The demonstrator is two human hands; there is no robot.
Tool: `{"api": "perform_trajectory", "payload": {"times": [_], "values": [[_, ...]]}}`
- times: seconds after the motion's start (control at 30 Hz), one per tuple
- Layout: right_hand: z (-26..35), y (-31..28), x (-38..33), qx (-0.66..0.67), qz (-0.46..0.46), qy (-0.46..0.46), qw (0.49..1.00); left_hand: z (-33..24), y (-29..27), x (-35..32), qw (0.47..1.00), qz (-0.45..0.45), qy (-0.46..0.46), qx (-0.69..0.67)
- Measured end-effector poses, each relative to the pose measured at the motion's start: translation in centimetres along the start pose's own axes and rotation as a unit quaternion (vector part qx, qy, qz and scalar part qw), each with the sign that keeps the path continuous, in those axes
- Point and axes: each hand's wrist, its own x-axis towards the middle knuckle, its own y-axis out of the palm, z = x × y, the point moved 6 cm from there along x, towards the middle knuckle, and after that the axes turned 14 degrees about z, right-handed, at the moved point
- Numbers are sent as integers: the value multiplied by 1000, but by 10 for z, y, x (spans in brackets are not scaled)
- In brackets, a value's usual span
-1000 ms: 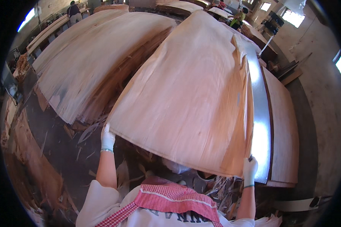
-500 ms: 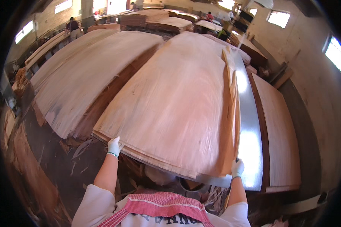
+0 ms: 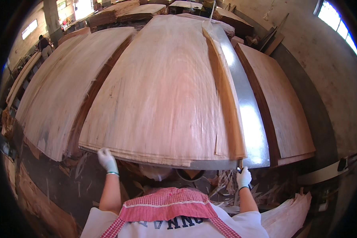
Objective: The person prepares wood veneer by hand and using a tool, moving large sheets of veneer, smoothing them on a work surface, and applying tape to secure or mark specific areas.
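Note:
A broad sheet of pale pinkish wood veneer lies on top of several thin sheets on a shiny metal-topped table. My left hand, in a white glove, has its fingers closed at the sheets' near left edge. My right hand, gloved too, is closed around a small, thin dark-tipped tool whose kind I cannot make out. It is just off the table's near edge, by the lower end of a narrow curled veneer strip. That strip runs along the right side of the sheet.
Veneer stacks stand left and right of the table. Torn scraps and a dark round bucket are below its near edge. More stacks stand behind, and a person is at the far left.
The view has tilted down and turned right. My right hand has come back from beside the strip to the table's near edge. The strip's near end now lies flatter. My left hand stays near the left edge.

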Motion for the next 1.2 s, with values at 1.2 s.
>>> {"api": "perform_trajectory", "payload": {"times": [1.2], "values": [[-15, -5, 43, 507, 117, -117, 846, -157, 165, -153, 792, 434, 220, 369]]}}
